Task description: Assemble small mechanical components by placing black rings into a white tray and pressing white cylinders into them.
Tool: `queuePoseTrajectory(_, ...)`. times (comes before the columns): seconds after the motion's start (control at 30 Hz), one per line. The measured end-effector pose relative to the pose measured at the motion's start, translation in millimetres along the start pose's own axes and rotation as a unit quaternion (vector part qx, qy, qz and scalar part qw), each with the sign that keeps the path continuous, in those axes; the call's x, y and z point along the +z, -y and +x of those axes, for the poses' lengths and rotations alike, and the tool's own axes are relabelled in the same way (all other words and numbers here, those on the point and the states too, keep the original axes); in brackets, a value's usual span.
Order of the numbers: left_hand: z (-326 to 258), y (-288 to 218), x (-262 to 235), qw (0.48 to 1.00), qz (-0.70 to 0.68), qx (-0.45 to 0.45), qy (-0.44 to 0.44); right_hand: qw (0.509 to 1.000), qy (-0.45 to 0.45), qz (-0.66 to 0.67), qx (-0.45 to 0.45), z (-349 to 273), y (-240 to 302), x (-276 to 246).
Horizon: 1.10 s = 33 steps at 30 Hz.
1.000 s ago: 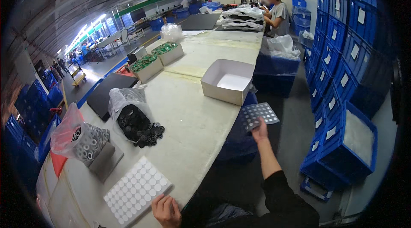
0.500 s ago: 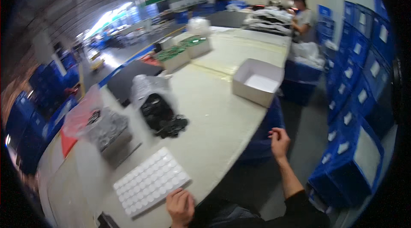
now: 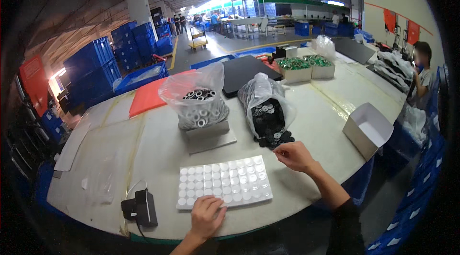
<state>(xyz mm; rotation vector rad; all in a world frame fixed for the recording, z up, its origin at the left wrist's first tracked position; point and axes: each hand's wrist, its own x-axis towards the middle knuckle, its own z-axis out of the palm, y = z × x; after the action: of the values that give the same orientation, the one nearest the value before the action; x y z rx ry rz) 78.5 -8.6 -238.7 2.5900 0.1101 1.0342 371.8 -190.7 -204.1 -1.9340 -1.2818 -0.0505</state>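
A white rectangular sheet with rows of round white discs (image 3: 235, 168) lies on the table before me. My left hand (image 3: 207, 216) rests on its near edge, fingers apart and slightly bent. Beyond the sheet, a clear plastic bag (image 3: 247, 96) lies on its side, spilling small black round parts (image 3: 269, 123) onto the table. My right hand (image 3: 294, 156) is beside the spilled parts, thumb and fingertips pinched together. Whatever is between those fingertips is too small to make out.
A bag of ring-shaped parts (image 3: 203, 111) stands in a box left of the black parts. A black adapter (image 3: 143, 209) with a cable sits at near left. An open white box (image 3: 357, 135) is at right, and boxes of green boards (image 3: 297, 75) stand behind. A person (image 3: 424, 80) is far right.
My view has swung left. My right hand has moved from beyond the table's right edge to the spilled black parts. My left hand stays at the sheet's near edge.
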Motion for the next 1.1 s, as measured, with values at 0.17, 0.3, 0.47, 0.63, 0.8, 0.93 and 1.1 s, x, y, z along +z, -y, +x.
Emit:
queuePoseTrajectory(0.17, 5, -13, -4, 0.994, 0.038, 0.052, 0.086, 0.964, -0.042, -0.19, 0.183, 14, -61, -7)
queuePoseTrajectory(0.3, 18, -13, 6, 0.988, 0.037, 0.07, 0.129, 0.966, -0.024, -0.13, 0.223, 10, -72, -16)
queuePoseTrajectory(0.47, 36, -10, 16, 0.967, 0.126, 0.148, 0.164, 0.973, -0.034, -0.131, 0.185, 13, -66, -13)
queuePoseTrajectory(0.63, 31, 5, 10, 0.956, 0.182, 0.157, 0.171, 0.981, -0.032, -0.136, 0.138, 11, -93, -10)
queuePoseTrajectory(0.8, 24, 19, -3, 0.951, 0.207, 0.138, 0.185, 0.981, 0.004, -0.163, 0.108, 11, -73, -15)
queuePoseTrajectory(0.93, 22, 18, 0, 0.946, 0.219, 0.129, 0.201, 0.936, 0.069, -0.341, 0.054, 7, -69, -16)
queuePoseTrajectory(1.1, 27, 18, -4, 0.948, 0.213, 0.117, 0.205, 0.912, 0.014, -0.409, 0.038, -5, -33, -26)
